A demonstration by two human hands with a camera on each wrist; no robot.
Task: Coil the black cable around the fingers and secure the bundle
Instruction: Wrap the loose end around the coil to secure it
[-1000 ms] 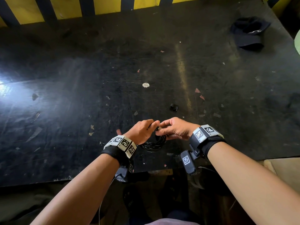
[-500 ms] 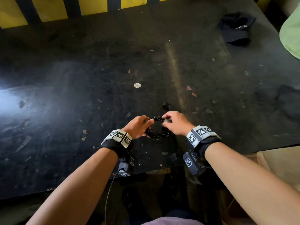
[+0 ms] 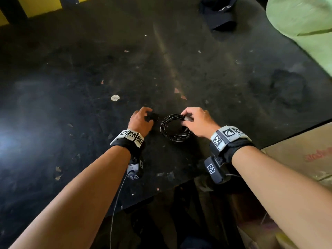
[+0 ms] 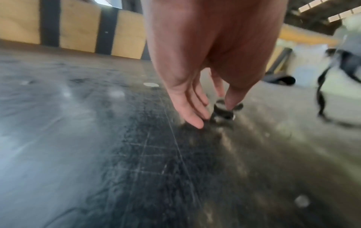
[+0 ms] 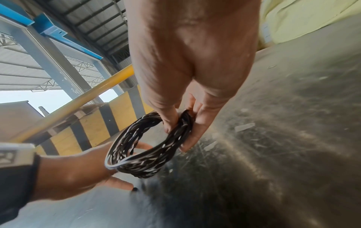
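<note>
The black cable (image 3: 175, 139) is wound into a round coil, held just above the dark table (image 3: 71, 105). My right hand (image 3: 186, 118) pinches the coil's far right side between thumb and fingers; the right wrist view shows the coil (image 5: 148, 163) hanging from my right hand (image 5: 179, 135). My left hand (image 3: 149, 114) is off the coil, to its left, reaching down over a small black object (image 3: 153, 116) on the table. In the blurred left wrist view my left hand (image 4: 215, 114) has straight fingers, and its thumb and fingertips flank that small object (image 4: 224, 115).
A dark cap-like bundle (image 3: 221, 17) lies at the table's far right. A pale green sack (image 3: 305, 24) and a cardboard box (image 3: 305, 155) stand off the right edge. A yellow and black barrier (image 3: 45, 6) runs along the back. Small scraps dot the tabletop.
My left hand has let go of the coil and moved left and forward to the small black object. My right hand alone now holds the coil, farther out over the table.
</note>
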